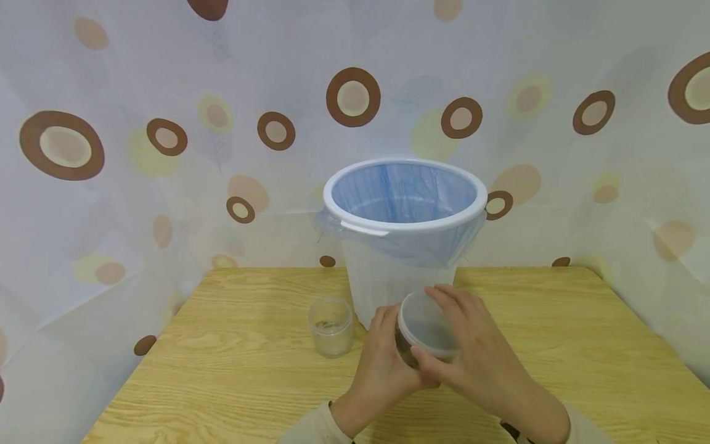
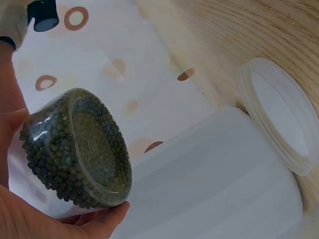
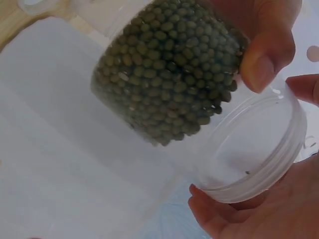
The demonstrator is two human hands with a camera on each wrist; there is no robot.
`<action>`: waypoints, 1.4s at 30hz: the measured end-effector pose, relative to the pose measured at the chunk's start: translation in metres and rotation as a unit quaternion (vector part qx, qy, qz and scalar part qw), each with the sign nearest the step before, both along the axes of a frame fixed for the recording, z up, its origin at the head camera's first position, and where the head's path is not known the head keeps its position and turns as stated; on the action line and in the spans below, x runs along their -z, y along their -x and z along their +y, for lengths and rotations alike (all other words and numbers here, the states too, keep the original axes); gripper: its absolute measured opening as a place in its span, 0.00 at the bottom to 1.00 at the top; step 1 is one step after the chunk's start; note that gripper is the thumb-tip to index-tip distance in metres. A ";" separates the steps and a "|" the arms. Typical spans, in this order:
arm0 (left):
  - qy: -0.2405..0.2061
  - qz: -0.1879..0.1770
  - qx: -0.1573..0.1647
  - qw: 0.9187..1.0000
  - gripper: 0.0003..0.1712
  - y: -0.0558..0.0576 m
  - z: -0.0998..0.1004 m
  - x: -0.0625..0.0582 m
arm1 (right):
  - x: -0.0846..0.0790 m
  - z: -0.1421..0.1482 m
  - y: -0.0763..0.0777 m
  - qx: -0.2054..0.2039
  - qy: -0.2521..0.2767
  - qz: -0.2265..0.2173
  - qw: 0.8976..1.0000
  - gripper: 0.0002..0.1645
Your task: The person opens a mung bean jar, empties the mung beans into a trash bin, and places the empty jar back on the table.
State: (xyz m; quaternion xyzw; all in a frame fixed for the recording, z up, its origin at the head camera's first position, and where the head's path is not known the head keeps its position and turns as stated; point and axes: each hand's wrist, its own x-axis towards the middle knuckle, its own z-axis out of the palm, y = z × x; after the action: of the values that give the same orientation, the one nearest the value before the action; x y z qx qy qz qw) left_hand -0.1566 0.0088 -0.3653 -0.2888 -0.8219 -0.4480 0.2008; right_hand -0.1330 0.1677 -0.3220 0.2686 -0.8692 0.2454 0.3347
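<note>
A clear plastic jar (image 2: 55,154) of small green beans, which look like mung beans, is tilted over the table in front of the bin. My left hand (image 1: 379,364) grips it round its side. Over the jar's mouth sits a clear lid (image 1: 424,320), its rim held between the thumb and fingers of my right hand (image 1: 482,348). In the right wrist view the beans (image 3: 164,74) lie against one side of the jar, with a bare stretch near the lid. A second clear jar (image 1: 333,336) stands on the table to the left, a little dark matter inside.
Behind the hands stands a white bin (image 1: 371,277) lined with a blue plastic bag (image 1: 405,191). The wood-grain table (image 1: 238,370) runs back to a sheet (image 1: 299,49) patterned with brown rings and pale dots.
</note>
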 end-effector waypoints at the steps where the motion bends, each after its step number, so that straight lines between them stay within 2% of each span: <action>1: 0.002 0.000 -0.001 1.000 0.49 0.000 0.000 0.000 | 0.000 -0.001 0.000 0.002 -0.003 0.004 1.000 0.42; 5: 0.010 -0.007 -0.002 1.000 0.48 0.002 0.000 0.000 | 0.000 -0.006 0.002 0.049 -0.030 0.039 0.998 0.50; 8: 0.017 -0.007 -0.007 1.000 0.48 0.002 0.001 0.002 | 0.001 -0.010 0.001 0.091 -0.060 0.080 0.991 0.55; 11: 0.018 -0.003 -0.010 1.000 0.47 0.002 0.001 0.003 | 0.002 -0.013 0.001 0.118 -0.083 0.119 0.982 0.56; 13: 0.018 -0.003 -0.010 1.000 0.47 0.002 0.001 0.003 | 0.002 -0.013 0.001 0.128 -0.089 0.129 0.979 0.55; 18: 0.024 0.003 -0.017 1.000 0.45 0.001 0.001 0.004 | 0.002 -0.013 0.000 0.123 -0.091 0.113 0.982 0.51; 26: 0.024 0.015 -0.012 1.000 0.45 0.002 0.002 0.005 | 0.002 -0.010 -0.001 0.090 -0.102 0.099 0.986 0.45; 31: 0.029 0.003 -0.008 1.000 0.45 0.001 0.001 0.007 | 0.000 -0.007 -0.003 0.049 -0.121 0.063 0.989 0.34; 34: 0.034 0.002 -0.010 0.999 0.46 0.000 0.000 0.007 | 0.000 -0.006 -0.005 0.039 -0.130 0.041 0.990 0.32; 37: 0.043 0.008 -0.015 0.999 0.47 0.001 0.001 0.008 | 0.001 -0.006 -0.006 0.040 -0.128 0.031 0.990 0.34; 42: 0.060 0.038 -0.021 0.997 0.49 0.001 0.003 0.010 | 0.001 -0.009 -0.008 0.062 -0.119 0.016 0.991 0.44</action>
State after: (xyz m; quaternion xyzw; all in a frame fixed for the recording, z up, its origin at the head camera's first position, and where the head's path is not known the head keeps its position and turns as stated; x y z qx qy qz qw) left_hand -0.1575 0.0121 -0.3751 -0.2996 -0.8453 -0.3820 0.2231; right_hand -0.1249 0.1590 -0.3232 0.2558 -0.9018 0.1151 0.3289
